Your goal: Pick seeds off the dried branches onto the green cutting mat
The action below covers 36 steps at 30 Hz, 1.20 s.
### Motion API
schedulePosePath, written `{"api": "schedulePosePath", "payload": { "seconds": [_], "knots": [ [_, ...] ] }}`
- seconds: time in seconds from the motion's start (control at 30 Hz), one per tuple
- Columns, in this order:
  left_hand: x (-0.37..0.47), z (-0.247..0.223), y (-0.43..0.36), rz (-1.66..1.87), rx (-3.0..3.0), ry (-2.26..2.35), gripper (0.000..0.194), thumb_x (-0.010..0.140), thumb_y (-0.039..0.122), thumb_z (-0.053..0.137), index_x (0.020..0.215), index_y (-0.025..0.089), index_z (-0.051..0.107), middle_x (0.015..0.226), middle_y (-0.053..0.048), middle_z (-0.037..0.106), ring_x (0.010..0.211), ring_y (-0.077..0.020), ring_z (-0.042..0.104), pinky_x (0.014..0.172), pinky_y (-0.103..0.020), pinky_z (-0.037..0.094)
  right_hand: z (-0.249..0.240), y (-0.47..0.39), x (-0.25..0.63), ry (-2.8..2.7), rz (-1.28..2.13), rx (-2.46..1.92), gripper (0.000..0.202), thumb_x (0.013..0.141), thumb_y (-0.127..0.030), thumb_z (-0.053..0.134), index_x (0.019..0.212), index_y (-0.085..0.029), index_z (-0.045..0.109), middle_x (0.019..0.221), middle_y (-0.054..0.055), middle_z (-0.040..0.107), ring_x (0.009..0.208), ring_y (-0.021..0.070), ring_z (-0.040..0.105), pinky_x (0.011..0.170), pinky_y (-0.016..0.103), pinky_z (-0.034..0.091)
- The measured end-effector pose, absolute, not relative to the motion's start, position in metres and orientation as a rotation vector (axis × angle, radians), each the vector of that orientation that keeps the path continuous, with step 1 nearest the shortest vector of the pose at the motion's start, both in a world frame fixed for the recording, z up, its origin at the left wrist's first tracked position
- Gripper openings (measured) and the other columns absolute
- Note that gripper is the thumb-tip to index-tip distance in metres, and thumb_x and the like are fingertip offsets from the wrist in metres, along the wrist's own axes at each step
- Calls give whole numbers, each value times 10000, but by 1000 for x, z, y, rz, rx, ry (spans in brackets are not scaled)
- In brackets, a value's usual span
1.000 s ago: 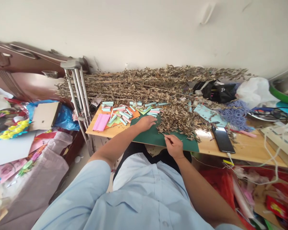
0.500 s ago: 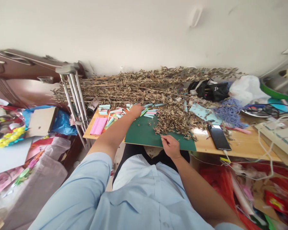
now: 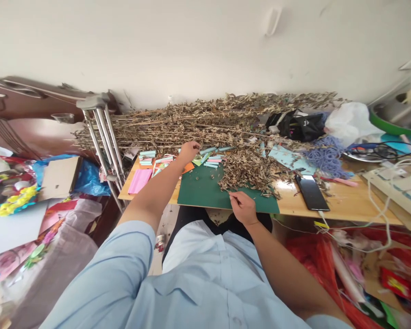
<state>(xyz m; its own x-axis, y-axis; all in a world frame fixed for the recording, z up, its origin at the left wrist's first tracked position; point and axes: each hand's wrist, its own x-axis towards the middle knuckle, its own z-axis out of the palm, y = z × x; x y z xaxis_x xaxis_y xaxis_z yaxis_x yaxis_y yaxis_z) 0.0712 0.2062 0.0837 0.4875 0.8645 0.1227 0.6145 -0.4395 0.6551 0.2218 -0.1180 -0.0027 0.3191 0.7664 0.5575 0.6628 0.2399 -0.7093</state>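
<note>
My left hand (image 3: 189, 151) hovers over the papers and small rolls at the back left of the green mat (image 3: 202, 189), its fingers curled together; whatever they hold, if anything, is too small to make out. At the mat's front edge my right hand (image 3: 242, 206) is closed in a pinch, with something tiny at the fingertips that I cannot make out. Beside the left hand lie a green paper piece (image 3: 201, 158) and an orange paper (image 3: 188, 167). Blue and pink rolls (image 3: 213, 161) rest behind the mat. Crumbled dry leaves (image 3: 248, 173) cover its right part.
Long dried stalks (image 3: 178, 123) lie along the wall. Metal crutches (image 3: 104, 137) stand at the left, near a pink pack (image 3: 140, 181). To the right are a black phone (image 3: 311, 193), purple yarn (image 3: 329, 155), a black bag (image 3: 303, 126) and a power strip (image 3: 393, 189).
My left hand has moved slightly left and back, away from the green paper. More of the green and orange papers now shows. My right hand has hardly moved.
</note>
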Motion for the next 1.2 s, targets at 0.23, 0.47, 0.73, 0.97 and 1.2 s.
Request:
{"api": "schedulePosePath", "payload": {
  "seconds": [0.23,0.47,0.73,0.97,1.2],
  "knots": [
    [68,89,152,752,1682,860,243,746,209,742,973,128,710,723,-10,684,673,-127,634,716,-269,523,-1,-119,222,-1371,143,-1478,183,950,-231,574,997,-237,750,940,77,756,861,215,710,804,376,581],
    [80,46,62,520,1663,833,186,785,195,704,962,137,714,732,-4,682,682,-145,660,688,-262,526,2,-120,223,-1348,166,-1529,180,947,-249,575,976,-237,752,929,67,756,842,207,705,791,362,576],
    [76,33,37,592,2120,976,403,840,98,662,1238,154,700,1136,-100,742,1014,-208,692,992,-330,521,1,-117,226,-1319,177,-1605,198,946,-281,573,1017,-227,750,915,59,743,792,200,683,779,357,570],
    [67,34,32,608,1978,1076,346,889,137,617,1219,177,714,998,-67,766,882,-192,711,916,-306,540,5,-106,224,-1506,145,-1791,410,951,-299,583,1353,-260,654,985,59,723,814,205,668,764,330,565],
    [66,36,29,612,1724,1008,159,855,188,631,963,159,745,648,13,665,560,-126,615,624,-242,481,8,-80,234,-1591,19,-1960,324,977,-319,535,1219,-258,741,1068,91,737,924,234,683,788,329,558]
  ]
}}
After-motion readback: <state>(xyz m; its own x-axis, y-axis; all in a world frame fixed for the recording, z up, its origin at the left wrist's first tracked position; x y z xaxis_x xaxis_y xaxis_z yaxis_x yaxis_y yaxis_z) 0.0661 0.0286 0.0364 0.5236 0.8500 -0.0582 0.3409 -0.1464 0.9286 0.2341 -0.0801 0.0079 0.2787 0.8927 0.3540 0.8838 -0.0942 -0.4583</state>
